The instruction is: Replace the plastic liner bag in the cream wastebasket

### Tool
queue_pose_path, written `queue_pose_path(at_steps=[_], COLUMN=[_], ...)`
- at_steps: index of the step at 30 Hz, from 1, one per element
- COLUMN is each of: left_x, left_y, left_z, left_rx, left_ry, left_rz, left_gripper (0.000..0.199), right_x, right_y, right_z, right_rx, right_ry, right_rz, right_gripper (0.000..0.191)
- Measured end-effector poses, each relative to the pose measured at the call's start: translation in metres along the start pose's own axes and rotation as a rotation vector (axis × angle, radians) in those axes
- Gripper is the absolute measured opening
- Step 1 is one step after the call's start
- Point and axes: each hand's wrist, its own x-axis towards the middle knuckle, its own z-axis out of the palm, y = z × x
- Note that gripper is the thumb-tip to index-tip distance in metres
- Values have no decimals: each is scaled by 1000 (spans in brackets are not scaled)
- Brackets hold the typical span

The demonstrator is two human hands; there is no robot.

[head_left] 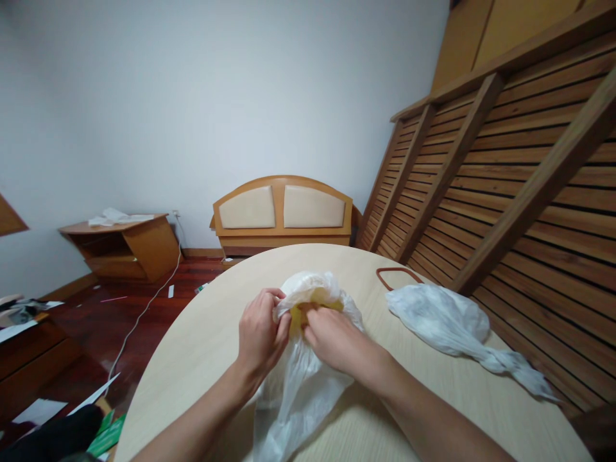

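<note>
Head view: closest to me, the loose tail of a white plastic bag [303,378] trails down between the two forearms. Just past it, the left hand [262,330] has thumb and fingers closed on the bag's edge, at the left of the mouth. The right hand [332,337] is curled, its fingers reaching into that mouth from the right; they are partly hidden, so I can't tell how far open they are or whether they have hold of anything. Something yellow [297,316] shows inside, right around those fingertips.

I'd judge the step in hand to be working inside the bag. Going on calls for the left pinch to hold the edge aside while the right fingers get a sure purchase, without tearing the thin film.

The bag rests on the round table [206,366]. Right of the grip, well apart, lies a second bag [440,319], twisted at its near end, with a brown loop [397,269] just beyond. Farther off stand a slatted frame [471,192] to the right and a headboard [279,202] straight ahead.
</note>
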Motion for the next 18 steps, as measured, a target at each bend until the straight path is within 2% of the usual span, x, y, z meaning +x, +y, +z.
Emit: queue_pose_path(at_steps=[2,4,7,9,12,14,18], left_x=[-3,-6,-8,-8,-7,-7,-7], left_y=[5,9,12,13,14,15,20], left_z=[1,1,1,0,0,-1,-2], left_rx=[-15,-30,-45,-44,-38,-41,-59], left_ry=[-17,-23,-24,-25,-26,-28,-30], left_rz=[24,46,68,77,82,84,102], left_gripper=[12,14,14,14,14,14,15], right_x=[1,1,2,4,6,8,9], right_y=[7,12,15,14,10,8,6], right_z=[6,11,13,13,11,9,8], right_rx=[-36,-45,23,57,45,27,-7], right_ry=[16,-2,-69,-35,71,59,-64], right_rz=[32,-4,-97,-52,101,139,-2], right_gripper=[42,51,48,44,44,42,39])
